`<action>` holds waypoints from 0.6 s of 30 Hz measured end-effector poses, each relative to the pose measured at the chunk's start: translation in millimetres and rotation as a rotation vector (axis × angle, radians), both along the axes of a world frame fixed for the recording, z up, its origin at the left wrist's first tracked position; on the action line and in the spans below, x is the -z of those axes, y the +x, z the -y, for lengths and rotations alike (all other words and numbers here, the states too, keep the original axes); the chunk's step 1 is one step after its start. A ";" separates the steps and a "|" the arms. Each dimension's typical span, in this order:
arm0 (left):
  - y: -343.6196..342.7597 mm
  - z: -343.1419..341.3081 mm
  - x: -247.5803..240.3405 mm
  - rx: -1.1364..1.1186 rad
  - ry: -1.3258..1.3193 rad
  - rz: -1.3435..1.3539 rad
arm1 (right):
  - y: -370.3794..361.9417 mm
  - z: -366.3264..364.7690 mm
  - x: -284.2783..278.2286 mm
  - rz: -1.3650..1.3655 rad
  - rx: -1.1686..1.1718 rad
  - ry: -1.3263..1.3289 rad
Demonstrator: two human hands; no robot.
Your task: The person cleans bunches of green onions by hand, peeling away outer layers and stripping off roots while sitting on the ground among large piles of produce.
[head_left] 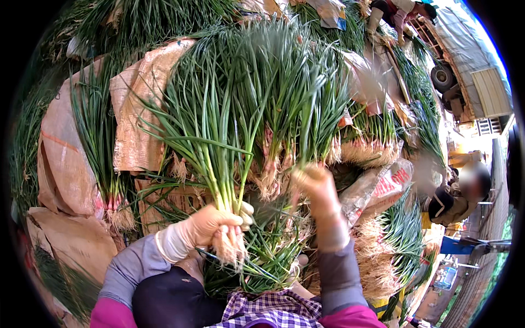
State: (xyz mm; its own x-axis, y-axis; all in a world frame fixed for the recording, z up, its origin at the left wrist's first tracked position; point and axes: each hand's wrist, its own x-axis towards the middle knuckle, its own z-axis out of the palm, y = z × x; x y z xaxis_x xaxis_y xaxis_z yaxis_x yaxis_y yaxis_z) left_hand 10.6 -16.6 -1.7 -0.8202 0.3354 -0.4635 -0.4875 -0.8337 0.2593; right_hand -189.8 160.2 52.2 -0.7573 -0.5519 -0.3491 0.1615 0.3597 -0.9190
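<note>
My left hand (210, 224), in a pale glove, is closed round a small bunch of green onions (221, 188). Their pale roots (228, 249) hang below the fist and the long green leaves fan upward. To its right, my raised right hand (316, 188) is also gloved and blurred by motion. It appears closed on a green onion, with a smeared green streak above the fist and a pinkish end below. Beyond both hands stands a broad row of green onions (268, 87), roots toward me. Loose leaves (262, 273) lie in a heap at my lap.
Woven sacks (145, 104) lie among the onions at left. A printed white sack (377, 188) and a stack of rooted bundles (377, 257) are at right. One person (462, 191) sits at far right; another (396, 16) bends at the top right near a truck (476, 60).
</note>
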 end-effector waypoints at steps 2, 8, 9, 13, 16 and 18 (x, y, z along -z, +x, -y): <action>-10.3 -12.8 -14.2 0.089 -0.152 -0.019 | 49.9 -4.9 3.3 -0.025 -0.085 0.021; -9.9 -23.1 -23.5 0.047 -0.035 0.033 | 96.0 11.9 9.4 0.724 0.180 -0.338; -9.6 -24.4 -18.9 0.034 0.006 0.023 | 96.0 13.4 15.8 0.755 0.250 -0.428; -6.1 -27.6 -5.1 -0.111 0.186 -0.075 | 105.6 19.4 32.9 0.421 0.435 -0.356; -6.0 -29.7 -6.8 -0.042 0.025 -0.100 | 74.0 -3.2 34.9 0.133 0.269 0.052; -7.4 -27.4 -17.4 0.057 -0.231 -0.128 | 54.2 -26.5 33.8 0.238 -0.120 0.446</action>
